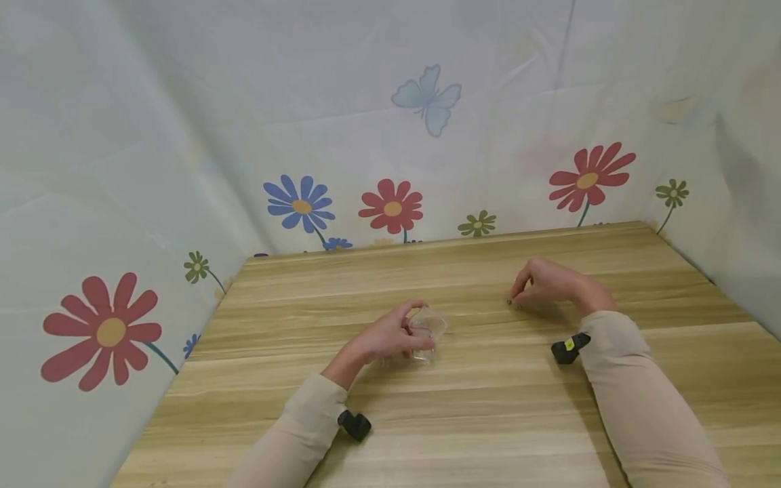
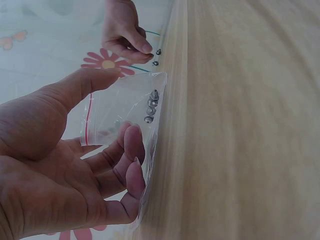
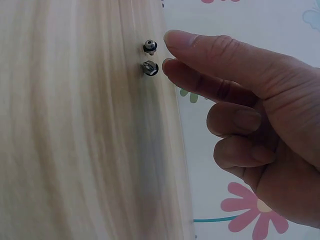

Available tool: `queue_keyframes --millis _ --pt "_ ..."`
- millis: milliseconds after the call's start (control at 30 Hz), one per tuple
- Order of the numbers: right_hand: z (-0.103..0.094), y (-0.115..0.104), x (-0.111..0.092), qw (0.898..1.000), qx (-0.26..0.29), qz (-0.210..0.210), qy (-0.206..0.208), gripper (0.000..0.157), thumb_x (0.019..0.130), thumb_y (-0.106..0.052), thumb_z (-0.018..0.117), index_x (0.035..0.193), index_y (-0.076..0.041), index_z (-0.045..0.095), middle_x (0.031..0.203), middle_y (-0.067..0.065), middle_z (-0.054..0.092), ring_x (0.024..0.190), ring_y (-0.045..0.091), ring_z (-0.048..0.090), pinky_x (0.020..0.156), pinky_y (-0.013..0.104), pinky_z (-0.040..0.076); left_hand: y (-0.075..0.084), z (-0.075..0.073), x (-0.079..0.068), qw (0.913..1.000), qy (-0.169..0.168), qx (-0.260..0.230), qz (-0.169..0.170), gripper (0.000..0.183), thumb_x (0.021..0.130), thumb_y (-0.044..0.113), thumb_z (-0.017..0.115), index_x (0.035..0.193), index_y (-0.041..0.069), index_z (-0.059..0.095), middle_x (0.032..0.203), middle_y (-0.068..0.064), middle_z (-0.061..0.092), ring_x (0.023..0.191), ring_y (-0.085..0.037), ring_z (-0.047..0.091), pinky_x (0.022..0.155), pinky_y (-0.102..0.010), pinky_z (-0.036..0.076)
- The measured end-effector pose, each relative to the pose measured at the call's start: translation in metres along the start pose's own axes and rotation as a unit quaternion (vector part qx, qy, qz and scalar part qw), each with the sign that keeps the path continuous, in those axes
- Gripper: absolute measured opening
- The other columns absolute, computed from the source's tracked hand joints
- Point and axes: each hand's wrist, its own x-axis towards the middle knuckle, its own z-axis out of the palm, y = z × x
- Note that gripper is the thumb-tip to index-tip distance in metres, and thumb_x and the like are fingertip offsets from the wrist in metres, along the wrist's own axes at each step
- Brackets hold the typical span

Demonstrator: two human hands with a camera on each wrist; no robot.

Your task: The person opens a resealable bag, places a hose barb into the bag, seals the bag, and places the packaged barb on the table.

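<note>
My left hand grips a small clear zip-lock bag, fingers bent against one side and the thumb along its upper edge. Inside the bag, several small metal screws lie bunched at the bottom in the left wrist view. To the right, my right hand hovers low over the table. In the right wrist view its thumb and forefinger stand slightly apart with nothing between them, the other fingers curled in. Two small metal screws lie close together on the table just beyond those fingertips.
Both hands are above a wood-grain table. A pale curtain with printed flowers and a butterfly surrounds its back and sides. Small black cameras sit on both wrists.
</note>
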Motion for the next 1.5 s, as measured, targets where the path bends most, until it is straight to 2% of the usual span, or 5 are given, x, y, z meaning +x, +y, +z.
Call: queue_keyframes --millis 167,633,800,1067,1500 --pt "0.001 0.001 0.000 1.000 -0.003 -0.003 0.001 0.005 0.085 -0.010 0.080 0.085 -0.005 0.079 0.082 -0.001 0.072 0.075 0.018 0.056 0.065 0.026 0.044 0.001 -0.001 -0.001 1.0000 0.000 0.000 0.004 0.080 0.087 0.024 0.080 0.152 0.013 0.035 0.090 -0.012 0.060 0.067 -0.022 0.058 0.066 -0.035 0.053" --pt "0.004 0.009 0.000 1.000 -0.004 0.008 -0.024 0.006 0.086 -0.005 0.078 0.092 -0.005 0.078 0.088 0.000 0.071 0.083 0.015 0.060 0.074 0.030 0.049 0.000 -0.001 -0.002 1.0000 -0.001 0.004 0.003 0.080 0.086 0.025 0.081 0.151 0.016 0.035 0.090 -0.011 0.060 0.068 -0.021 0.059 0.067 -0.034 0.053" --pt "0.004 0.011 0.000 0.999 -0.012 -0.007 -0.032 0.006 0.086 -0.004 0.077 0.091 -0.002 0.078 0.088 0.000 0.072 0.081 0.011 0.061 0.072 0.029 0.050 0.000 0.000 -0.002 1.0000 -0.002 0.001 0.005 0.081 0.086 0.024 0.081 0.152 0.014 0.035 0.089 -0.011 0.060 0.068 -0.022 0.059 0.067 -0.035 0.053" --pt "0.004 0.008 -0.001 0.999 -0.001 0.028 -0.038 0.005 0.086 -0.004 0.077 0.091 -0.004 0.078 0.089 0.000 0.073 0.080 0.011 0.063 0.073 0.028 0.051 0.001 0.000 -0.002 1.0000 -0.001 0.002 0.002 0.081 0.086 0.025 0.081 0.152 0.013 0.035 0.090 -0.011 0.060 0.067 -0.022 0.059 0.067 -0.034 0.053" --pt "0.005 0.006 -0.002 0.999 -0.006 0.023 -0.030 0.006 0.084 -0.001 0.073 0.087 -0.004 0.076 0.081 -0.001 0.069 0.074 0.012 0.058 0.069 0.028 0.049 0.004 0.000 -0.003 1.0000 -0.005 -0.004 0.001 0.080 0.087 0.024 0.080 0.152 0.014 0.035 0.090 -0.012 0.060 0.067 -0.022 0.058 0.067 -0.035 0.053"
